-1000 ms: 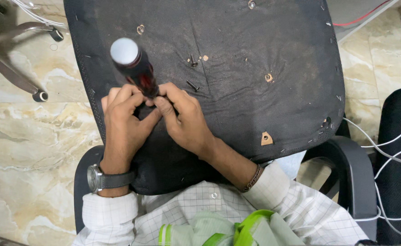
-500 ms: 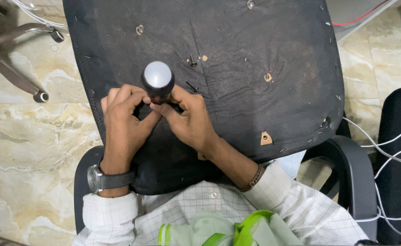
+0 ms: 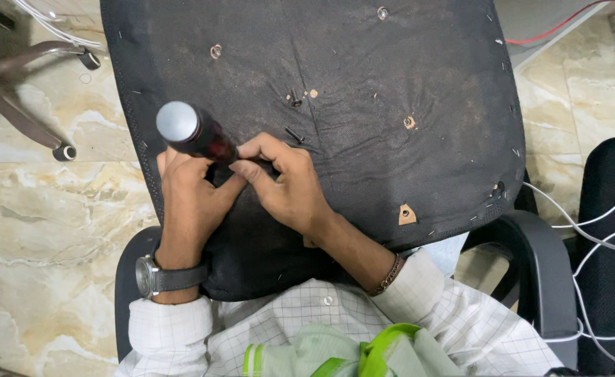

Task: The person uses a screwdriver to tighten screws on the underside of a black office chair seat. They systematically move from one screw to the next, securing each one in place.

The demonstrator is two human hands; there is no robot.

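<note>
we see both forearms reaching forward from checked sleeves, converging so the two hands meet. our left hand (image 3: 194, 199) lies palm down with its wrist straight, fingers curled forward and thumb angled toward the other hand. our right hand (image 3: 290, 185) comes in on a diagonal, wrist bent slightly, fingers folded in a closed pinching grip. the fingertips of both hands touch.

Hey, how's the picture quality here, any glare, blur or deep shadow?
Head view: even, soft light; sharp on both hands, left hand and right hand; a bright sheen on the screwdriver cap; the black seat underside keeps its texture; marble floor slightly glossy.
</note>
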